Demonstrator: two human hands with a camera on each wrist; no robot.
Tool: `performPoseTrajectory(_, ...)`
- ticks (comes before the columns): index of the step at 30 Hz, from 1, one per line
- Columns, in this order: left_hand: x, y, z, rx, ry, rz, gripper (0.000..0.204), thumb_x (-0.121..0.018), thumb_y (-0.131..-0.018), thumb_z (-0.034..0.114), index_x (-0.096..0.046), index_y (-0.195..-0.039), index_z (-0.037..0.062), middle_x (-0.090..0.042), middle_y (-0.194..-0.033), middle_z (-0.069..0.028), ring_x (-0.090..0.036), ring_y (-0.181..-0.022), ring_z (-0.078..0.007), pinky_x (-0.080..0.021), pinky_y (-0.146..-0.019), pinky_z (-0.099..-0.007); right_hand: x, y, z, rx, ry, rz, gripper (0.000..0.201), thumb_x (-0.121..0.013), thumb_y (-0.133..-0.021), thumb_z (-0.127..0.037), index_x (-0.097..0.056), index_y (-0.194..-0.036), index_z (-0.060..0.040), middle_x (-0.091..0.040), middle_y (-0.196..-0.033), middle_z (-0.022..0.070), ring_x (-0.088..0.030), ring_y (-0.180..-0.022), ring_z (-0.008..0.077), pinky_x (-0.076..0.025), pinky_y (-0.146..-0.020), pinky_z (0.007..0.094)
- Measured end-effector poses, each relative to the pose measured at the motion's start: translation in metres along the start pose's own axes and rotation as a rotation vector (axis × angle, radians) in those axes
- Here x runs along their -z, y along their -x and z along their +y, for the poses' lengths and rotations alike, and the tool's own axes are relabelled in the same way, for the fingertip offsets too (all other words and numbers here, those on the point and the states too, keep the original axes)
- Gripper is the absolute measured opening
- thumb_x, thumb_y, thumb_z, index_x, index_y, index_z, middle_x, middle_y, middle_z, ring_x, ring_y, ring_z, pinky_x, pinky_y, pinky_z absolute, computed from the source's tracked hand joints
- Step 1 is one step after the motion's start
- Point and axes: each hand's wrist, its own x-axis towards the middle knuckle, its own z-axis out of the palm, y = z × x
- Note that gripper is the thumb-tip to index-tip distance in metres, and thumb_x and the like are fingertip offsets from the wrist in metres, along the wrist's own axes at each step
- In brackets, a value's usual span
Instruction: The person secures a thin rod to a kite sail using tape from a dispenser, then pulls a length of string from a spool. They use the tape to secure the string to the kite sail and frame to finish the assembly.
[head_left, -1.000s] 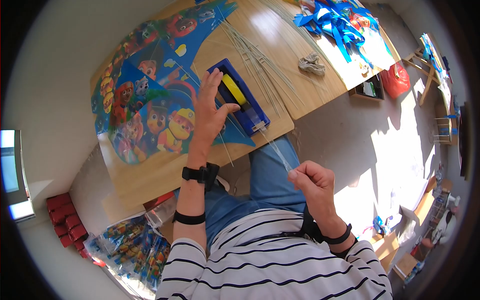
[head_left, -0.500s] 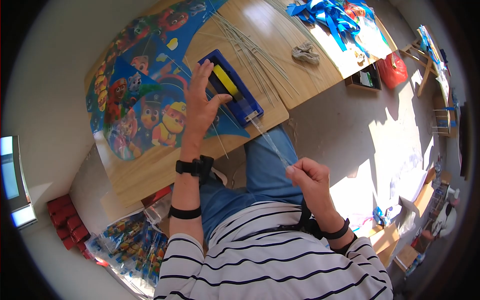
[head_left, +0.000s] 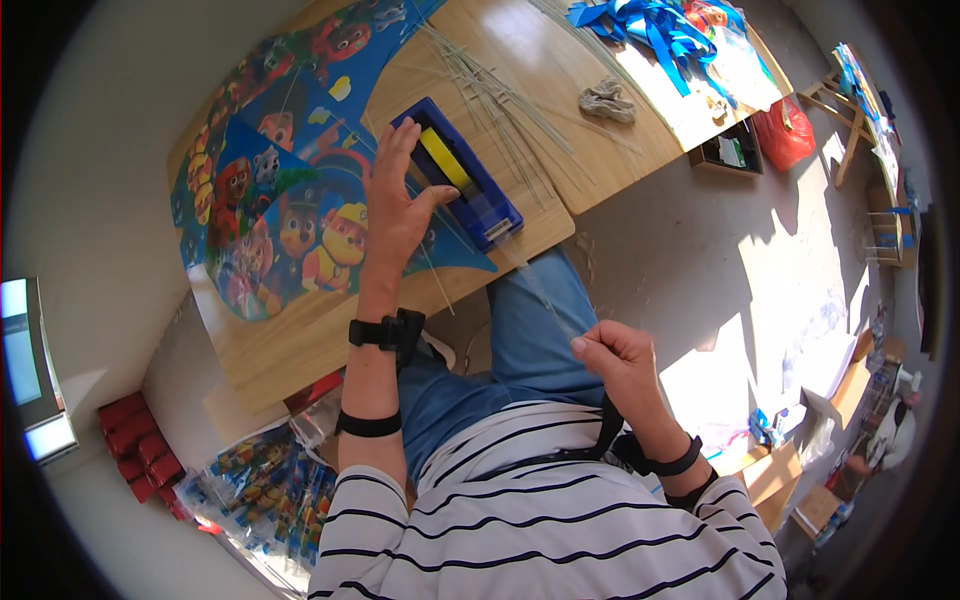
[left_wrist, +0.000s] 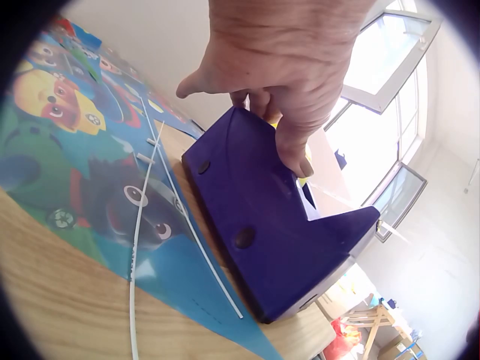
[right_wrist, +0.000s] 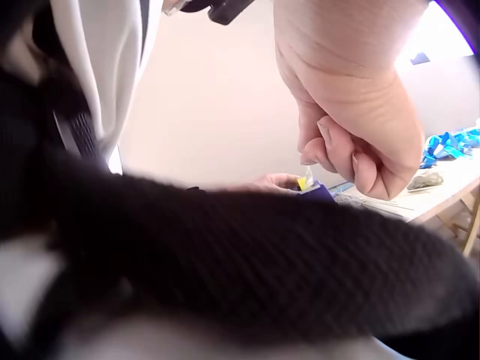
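A blue tape dispenser (head_left: 480,208) with a yellow-cored roll (head_left: 444,158) sits near the table's edge. My left hand (head_left: 398,205) holds it from the side, fingers at its far end and thumb hooked over the wall beside the roll; the left wrist view shows this wall (left_wrist: 247,202) close up. From the dispenser's front a strip of clear tape (head_left: 540,293) stretches over my leg. My right hand (head_left: 622,362) pinches its free end between thumb and curled fingers. Under the left forearm lie blue printed cartoon sheets (head_left: 300,225) with thin white rods (left_wrist: 196,232) on them.
More thin rods (head_left: 500,95) lie beyond the dispenser, near a crumpled beige bundle (head_left: 606,101). Blue ribbons (head_left: 660,35) are heaped at the far right. An open box (head_left: 728,150) and a red bag (head_left: 784,135) stand below the table's right edge.
The view has shifted slightly, so the table and dispenser appear farther left and up. Both hands keep their hold, and the tape stays stretched between dispenser and right hand.
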Motion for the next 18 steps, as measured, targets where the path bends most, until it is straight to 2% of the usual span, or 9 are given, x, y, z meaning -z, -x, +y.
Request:
performPoseTrajectory(2,0.001,-0.001,0.001,-0.005,0.002,0.002,0.081,-0.079,-0.067,0.005,-0.048,-0.141,0.0062,-0.043,-0.151,-0.0106,-0.027,-0.147,-0.0277,-0.025,-0.119,-0.0408,0.003,-0.015,0.027,-0.102,0.055,-0.050,0.014,-0.066,-0.087,-0.012,-0.071,-0.081,0.0001,-0.059,-0.063,0.0005,-0.049,-0.057,0.0062,-0.038,-0.053,0.0230)
performPoseTrajectory(6,0.001,0.001,0.001,-0.020,0.054,0.014,0.080,-0.079,-0.068,0.003,-0.048,-0.142,0.0063,-0.042,-0.152,-0.0101,-0.028,-0.146,-0.0266,-0.027,-0.118,-0.0396,0.018,-0.042,0.058,-0.295,-0.291,-0.167,0.016,-0.065,-0.091,-0.011,-0.073,-0.097,0.0004,-0.061,-0.066,0.0016,-0.047,-0.052,0.0059,-0.038,-0.051,0.0198)
performPoseTrajectory(8,0.003,0.003,0.004,-0.023,0.126,0.032,0.078,-0.078,-0.069,0.002,-0.048,-0.141,0.0064,-0.043,-0.152,-0.0104,-0.031,-0.145,-0.0261,-0.029,-0.118,-0.0389,0.037,-0.052,0.076,-0.438,-0.481,-0.175,0.015,-0.066,-0.091,-0.011,-0.073,-0.095,0.0008,-0.061,-0.066,0.0022,-0.047,-0.052,0.0060,-0.037,-0.050,0.0196)
performPoseTrajectory(10,0.004,0.005,0.006,-0.028,0.127,0.099,0.070,-0.078,-0.072,0.002,-0.053,-0.137,0.0059,-0.050,-0.146,-0.0102,-0.040,-0.139,-0.0250,-0.034,-0.114,-0.0374,0.050,-0.056,0.087,-0.559,-0.583,-0.150,0.015,-0.066,-0.089,-0.011,-0.073,-0.093,0.0020,-0.062,-0.066,0.0036,-0.047,-0.050,0.0073,-0.036,-0.048,0.0199)
performPoseTrajectory(11,0.005,0.007,0.008,-0.030,0.126,0.135,0.066,-0.077,-0.073,0.002,-0.055,-0.135,0.0056,-0.053,-0.143,-0.0101,-0.045,-0.136,-0.0245,-0.036,-0.112,-0.0366,0.052,-0.059,0.092,-0.495,-0.440,-0.096,0.015,-0.066,-0.089,-0.011,-0.072,-0.093,0.0016,-0.062,-0.067,0.0029,-0.048,-0.052,0.0071,-0.037,-0.049,0.0201)
performPoseTrajectory(13,0.008,0.015,0.013,0.025,0.143,0.194,0.052,-0.076,-0.076,0.002,-0.061,-0.125,0.0043,-0.063,-0.126,-0.0094,-0.057,-0.118,-0.0211,-0.043,-0.102,-0.0341,0.052,-0.066,0.086,-0.370,-0.159,0.009,0.014,-0.067,-0.088,-0.012,-0.072,-0.093,0.0009,-0.062,-0.067,0.0016,-0.050,-0.055,0.0068,-0.038,-0.051,0.0205)
performPoseTrajectory(14,0.010,0.018,0.017,0.049,0.151,0.223,0.045,-0.075,-0.077,0.002,-0.064,-0.121,0.0036,-0.068,-0.118,-0.0091,-0.062,-0.110,-0.0194,-0.047,-0.096,-0.0329,0.050,-0.072,0.080,-0.270,-0.148,0.031,0.014,-0.067,-0.087,-0.012,-0.072,-0.093,0.0004,-0.062,-0.067,0.0011,-0.051,-0.057,0.0064,-0.039,-0.052,0.0207)
performPoseTrajectory(16,0.008,0.029,0.033,0.103,0.214,0.228,0.033,-0.074,-0.078,0.001,-0.066,-0.110,0.0029,-0.069,-0.100,-0.0061,-0.063,-0.092,-0.0149,-0.049,-0.084,-0.0295,0.030,-0.086,0.041,-0.072,-0.127,0.075,0.014,-0.068,-0.086,-0.012,-0.072,-0.094,-0.0006,-0.062,-0.069,-0.0001,-0.052,-0.061,0.0056,-0.040,-0.055,0.0211)
performPoseTrajectory(18,-0.001,0.040,0.047,0.149,0.267,0.213,0.024,-0.074,-0.079,0.001,-0.067,-0.102,0.0024,-0.068,-0.087,-0.0037,-0.062,-0.079,-0.0115,-0.050,-0.075,-0.0266,0.007,-0.102,0.011,-0.009,-0.154,-0.017,0.015,-0.069,-0.084,-0.010,-0.072,-0.095,-0.0013,-0.063,-0.072,-0.0011,-0.053,-0.066,0.0041,-0.041,-0.058,0.0212)
